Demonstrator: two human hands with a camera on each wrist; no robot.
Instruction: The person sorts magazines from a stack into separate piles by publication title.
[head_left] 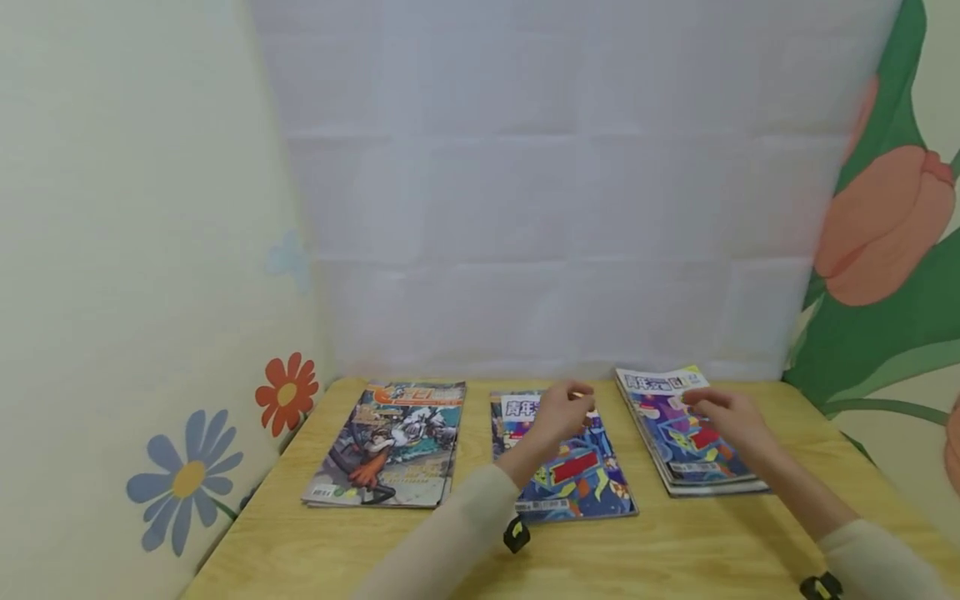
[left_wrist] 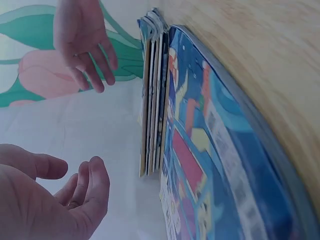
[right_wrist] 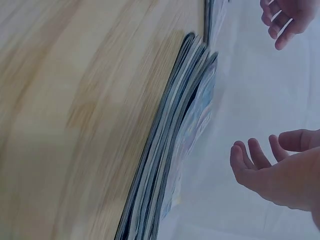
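Over the middle stack of magazines [head_left: 573,479] hovers my left hand [head_left: 562,412], its fingers loosely bent and holding nothing. In the left wrist view that left hand [left_wrist: 60,195] is apart from the blue cover. My right hand [head_left: 731,421] hangs above the right stack of magazines [head_left: 678,446], thumb and fingers parted with nothing between them. The right wrist view has this hand [right_wrist: 280,167] clear of the stack's edge [right_wrist: 170,135]. Both stacks carry a similar blue and purple cover on top.
At the left of the wooden table [head_left: 262,550] lies another magazine stack [head_left: 397,450] with a dark comic-style cover. A white sheet [head_left: 525,208] hangs behind the table. Painted walls stand on both sides, with flowers [head_left: 187,479] on the left one.
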